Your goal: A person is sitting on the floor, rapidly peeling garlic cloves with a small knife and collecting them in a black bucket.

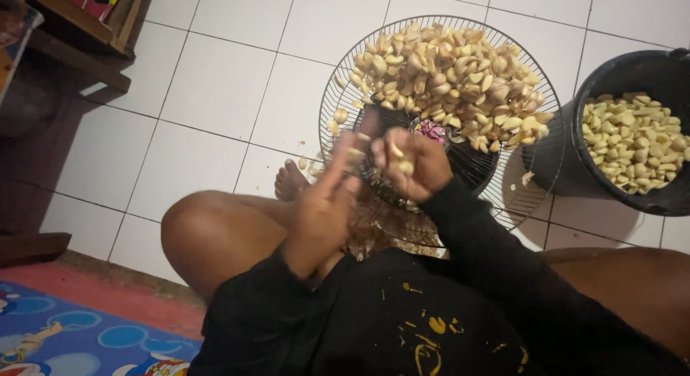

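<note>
My left hand [327,203] is raised over my lap, blurred, fingers stretched toward the wire grille. My right hand [413,162] is curled around a few garlic cloves [401,159] just in front of it. Both hands hover over the near rim of a round wire fan grille [338,95] lying on the floor. A heap of unpeeled garlic cloves [445,78] fills its far half. Papery skins [381,228] lie under the hands on the grille's near part.
A black bucket [568,160] with peeled cloves [636,142] stands at the right on the white tiled floor. My bare knee [208,236] and foot [291,180] are at the left. A dark wooden shelf [65,60] is far left; a patterned mat [65,340] lies bottom left.
</note>
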